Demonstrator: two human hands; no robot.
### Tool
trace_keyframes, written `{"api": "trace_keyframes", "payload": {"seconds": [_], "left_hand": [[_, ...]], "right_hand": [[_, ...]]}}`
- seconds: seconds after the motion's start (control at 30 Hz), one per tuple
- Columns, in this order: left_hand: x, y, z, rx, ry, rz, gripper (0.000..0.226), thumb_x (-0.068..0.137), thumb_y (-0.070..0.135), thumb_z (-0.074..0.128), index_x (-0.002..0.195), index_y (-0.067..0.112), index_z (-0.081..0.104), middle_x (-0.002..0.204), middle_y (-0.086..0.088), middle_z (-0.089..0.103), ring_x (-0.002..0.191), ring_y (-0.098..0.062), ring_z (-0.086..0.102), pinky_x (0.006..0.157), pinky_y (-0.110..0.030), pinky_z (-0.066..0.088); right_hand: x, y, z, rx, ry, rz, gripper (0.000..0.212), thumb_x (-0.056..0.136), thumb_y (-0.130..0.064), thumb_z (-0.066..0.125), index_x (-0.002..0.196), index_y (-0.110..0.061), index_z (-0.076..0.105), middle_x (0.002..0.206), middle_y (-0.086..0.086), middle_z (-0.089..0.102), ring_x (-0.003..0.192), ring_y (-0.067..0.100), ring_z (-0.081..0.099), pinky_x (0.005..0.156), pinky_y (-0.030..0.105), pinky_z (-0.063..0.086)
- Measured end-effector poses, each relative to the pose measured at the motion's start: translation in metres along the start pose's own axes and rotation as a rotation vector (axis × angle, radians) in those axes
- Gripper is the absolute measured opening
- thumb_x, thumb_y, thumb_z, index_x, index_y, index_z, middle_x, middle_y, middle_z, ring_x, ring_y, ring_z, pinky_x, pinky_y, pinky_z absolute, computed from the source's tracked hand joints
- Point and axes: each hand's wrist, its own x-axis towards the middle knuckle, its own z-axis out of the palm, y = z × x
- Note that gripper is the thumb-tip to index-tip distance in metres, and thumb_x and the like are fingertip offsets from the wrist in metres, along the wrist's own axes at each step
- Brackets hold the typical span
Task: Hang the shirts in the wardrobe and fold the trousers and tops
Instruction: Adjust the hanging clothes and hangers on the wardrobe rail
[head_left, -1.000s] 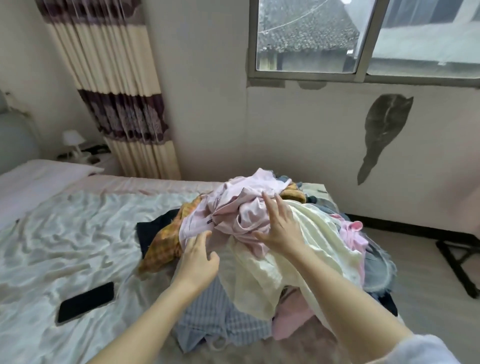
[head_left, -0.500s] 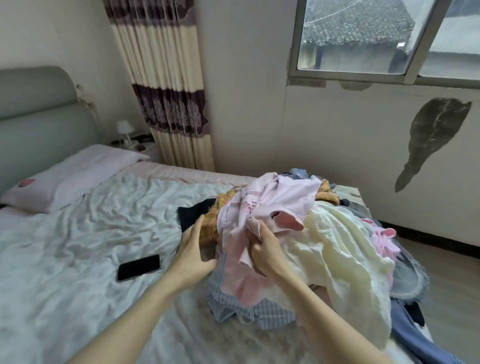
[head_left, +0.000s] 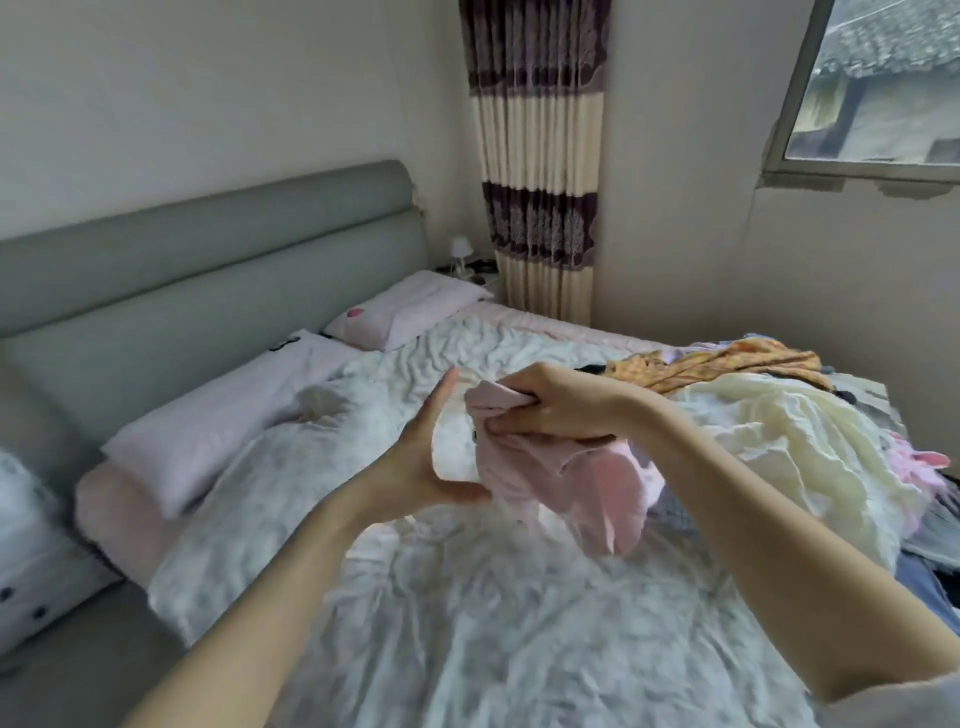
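My right hand (head_left: 550, 402) grips a bunched pale pink top (head_left: 582, 483) and holds it lifted above the bed; most of it hangs down below the fist. My left hand (head_left: 421, 452) is held with straight fingers beside the garment, its palm facing the cloth near the lower edge. The pile of clothes (head_left: 779, 452) lies on the right of the bed, with a cream garment on top, a yellow checked shirt (head_left: 722, 364) behind it and a pink piece at the far right.
The bed (head_left: 467, 623) has a rumpled white cover. Pale pink pillows (head_left: 218, 421) lie along a grey headboard (head_left: 208, 280) at the left. A striped curtain (head_left: 540, 156) hangs in the corner, with a small lamp (head_left: 460, 252) beside it. A window (head_left: 883, 83) is at upper right.
The pink top has been pulled off the pile and lifted to the left. The view has swung left, so the headboard and pillows now fill the left side and the phone is out of sight.
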Motion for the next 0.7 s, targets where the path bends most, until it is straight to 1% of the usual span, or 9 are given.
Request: {"api": "trace_keyframes", "payload": {"seconds": [0.07, 0.17, 0.23, 0.3, 0.4, 0.47, 0.53, 0.6, 0.7], "left_hand": [[-0.059, 0.008, -0.017, -0.033, -0.012, 0.001, 0.101, 0.076, 0.017, 0.075, 0.134, 0.064, 0.007, 0.137, 0.047, 0.019, 0.13, 0.021, 0.017, 0.111, -0.031, 0.032], [-0.139, 0.018, -0.038, -0.029, 0.133, -0.067, 0.093, 0.065, 0.034, 0.078, 0.141, 0.04, 0.024, 0.141, 0.028, 0.036, 0.132, 0.007, 0.03, 0.108, -0.03, 0.034], [-0.184, 0.024, -0.049, -0.066, 0.249, -0.108, 0.056, 0.064, 0.038, 0.071, 0.117, 0.037, 0.053, 0.111, 0.025, 0.063, 0.108, 0.006, 0.055, 0.087, -0.014, 0.045], [-0.226, 0.025, -0.058, -0.051, 0.441, -0.145, 0.017, 0.077, 0.028, 0.067, 0.091, 0.035, 0.063, 0.082, 0.025, 0.068, 0.085, 0.006, 0.061, 0.07, -0.007, 0.045], [-0.277, 0.014, -0.069, -0.038, 0.773, -0.18, 0.015, 0.091, 0.013, 0.056, 0.084, 0.024, 0.064, 0.079, 0.012, 0.066, 0.075, 0.003, 0.058, 0.064, -0.005, 0.043], [-0.311, 0.006, -0.077, 0.009, 0.993, -0.245, 0.019, 0.092, 0.016, 0.055, 0.076, 0.022, 0.063, 0.076, 0.002, 0.063, 0.069, -0.001, 0.056, 0.063, -0.015, 0.042], [-0.349, -0.001, -0.086, 0.023, 1.19, -0.314, 0.015, 0.091, 0.019, 0.056, 0.077, 0.02, 0.063, 0.079, 0.0, 0.063, 0.074, -0.009, 0.057, 0.068, -0.026, 0.042], [-0.384, -0.003, -0.094, 0.006, 1.389, -0.338, 0.013, 0.091, 0.02, 0.056, 0.08, 0.023, 0.063, 0.08, 0.008, 0.067, 0.075, -0.003, 0.06, 0.072, -0.024, 0.046], [-0.432, 0.005, -0.101, -0.03, 1.598, -0.308, 0.013, 0.092, 0.019, 0.055, 0.084, 0.025, 0.064, 0.074, 0.021, 0.068, 0.072, 0.009, 0.06, 0.067, -0.009, 0.047]], "right_hand": [[-0.003, -0.055, 0.018, -0.027, -0.059, -0.065, 0.016, 0.085, -0.034, 0.063, 0.073, -0.028, 0.055, 0.067, -0.014, 0.057, 0.056, -0.005, 0.051, 0.054, 0.008, 0.039], [0.001, -0.132, 0.045, -0.066, -0.063, -0.21, 0.017, 0.081, -0.037, 0.066, 0.072, -0.03, 0.053, 0.071, -0.011, 0.059, 0.058, -0.001, 0.052, 0.057, 0.015, 0.041], [0.009, -0.173, 0.063, 0.02, -0.044, -0.331, 0.017, 0.08, -0.034, 0.069, 0.08, -0.03, 0.052, 0.074, -0.009, 0.06, 0.059, -0.001, 0.05, 0.059, 0.016, 0.04], [0.021, -0.209, 0.085, 0.137, -0.061, -0.435, 0.023, 0.08, -0.029, 0.07, 0.08, -0.032, 0.047, 0.071, -0.007, 0.058, 0.056, -0.001, 0.046, 0.059, 0.016, 0.039], [0.041, -0.236, 0.13, 0.317, -0.071, -0.545, 0.012, 0.085, -0.019, 0.065, 0.09, -0.02, 0.054, 0.083, 0.007, 0.058, 0.071, 0.008, 0.049, 0.067, 0.021, 0.04], [0.054, -0.246, 0.164, 0.472, -0.111, -0.568, 0.015, 0.089, -0.021, 0.06, 0.101, -0.014, 0.058, 0.092, 0.004, 0.061, 0.085, 0.01, 0.054, 0.075, 0.02, 0.042], [0.066, -0.265, 0.197, 0.635, -0.298, -0.529, 0.031, 0.085, -0.042, 0.057, 0.11, -0.023, 0.059, 0.105, -0.006, 0.064, 0.098, 0.007, 0.059, 0.085, 0.017, 0.044], [0.076, -0.284, 0.228, 0.66, -0.533, -0.517, 0.026, 0.082, -0.055, 0.056, 0.103, -0.041, 0.062, 0.099, -0.021, 0.065, 0.093, -0.002, 0.061, 0.079, 0.015, 0.046], [0.086, -0.317, 0.276, 0.446, -0.772, -0.608, 0.006, 0.086, -0.043, 0.061, 0.09, -0.04, 0.063, 0.089, -0.022, 0.065, 0.084, -0.004, 0.061, 0.072, 0.014, 0.047]]}}
